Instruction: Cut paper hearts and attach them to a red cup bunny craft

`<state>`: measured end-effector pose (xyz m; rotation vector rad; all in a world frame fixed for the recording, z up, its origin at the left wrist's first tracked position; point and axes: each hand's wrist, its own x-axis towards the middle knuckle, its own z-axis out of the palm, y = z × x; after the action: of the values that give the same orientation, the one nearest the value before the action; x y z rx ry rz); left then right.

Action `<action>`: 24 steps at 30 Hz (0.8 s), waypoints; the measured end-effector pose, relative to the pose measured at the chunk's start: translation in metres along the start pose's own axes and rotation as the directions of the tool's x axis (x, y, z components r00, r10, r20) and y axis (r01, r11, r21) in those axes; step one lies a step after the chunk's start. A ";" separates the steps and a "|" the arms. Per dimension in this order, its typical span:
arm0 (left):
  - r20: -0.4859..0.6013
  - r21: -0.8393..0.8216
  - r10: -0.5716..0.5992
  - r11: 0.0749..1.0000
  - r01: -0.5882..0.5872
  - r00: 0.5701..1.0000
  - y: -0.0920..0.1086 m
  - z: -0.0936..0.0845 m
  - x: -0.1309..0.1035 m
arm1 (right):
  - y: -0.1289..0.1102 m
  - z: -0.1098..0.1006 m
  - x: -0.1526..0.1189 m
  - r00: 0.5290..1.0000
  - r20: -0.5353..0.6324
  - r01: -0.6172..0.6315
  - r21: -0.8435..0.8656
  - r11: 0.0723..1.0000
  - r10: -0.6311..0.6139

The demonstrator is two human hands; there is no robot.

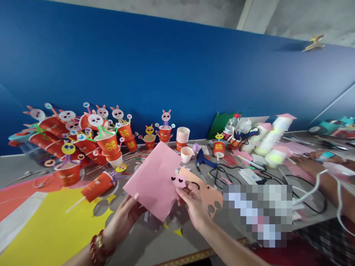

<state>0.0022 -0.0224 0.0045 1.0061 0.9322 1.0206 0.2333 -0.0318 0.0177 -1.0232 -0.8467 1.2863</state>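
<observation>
Well to the left of my hands, a coral sheet [13, 203] is lying on the table [155, 245], and a large yellow sheet [63, 225] is spreading from it toward my left forearm. Beyond these, a crowd of red paper cups [107, 145] is leaning and standing together, many of them carrying bunny faces on coloured stems. Nearer to my left hand, one red cup [98, 186] is lying on its side, its yellow face pointing away from me. My left hand [126, 214], with a red bead bracelet [100, 248] circling the wrist, is gripping the lower left edge of a pink sheet [155, 177], which is tilting up between my hands. At the sheet's right edge, my right hand [195, 205] is pinching a small pink cutout [178, 181] bearing two dark heart shapes. Past that hand, a stack of cups [183, 136] is standing behind a small white cup [186, 155]. Just right of my right hand, a peach sheet [206, 195] with round holes is lying, and a blue glue gun [205, 159] is resting beyond it. Farther right, white paper towers [273, 138] are leaning near another person's arm [323, 173].
</observation>
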 end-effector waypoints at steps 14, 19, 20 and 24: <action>-0.137 0.485 0.228 0.864 -0.136 0.964 0.017 -0.003 0.015 | 0.000 -0.010 0.016 0.970 0.232 0.167 -0.397 0.902 -0.077; -0.287 0.465 0.275 0.878 -0.117 0.918 0.028 -0.010 0.017 | -0.027 -0.056 0.025 0.913 0.304 0.373 -0.892 0.255 -0.273; -0.321 0.432 0.244 0.898 -0.088 0.915 0.030 -0.009 0.017 | -0.031 -0.065 0.025 0.908 0.323 0.369 -0.919 0.143 -0.265; -0.363 0.311 0.137 0.950 -0.019 0.921 0.031 -0.001 0.015 | -0.033 -0.087 0.026 0.933 0.338 0.333 -0.941 -0.065 -0.122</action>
<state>-0.0019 -0.0015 0.0315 1.1255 1.4126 1.1910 0.3283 -0.0169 0.0179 -1.7867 -2.1739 0.1418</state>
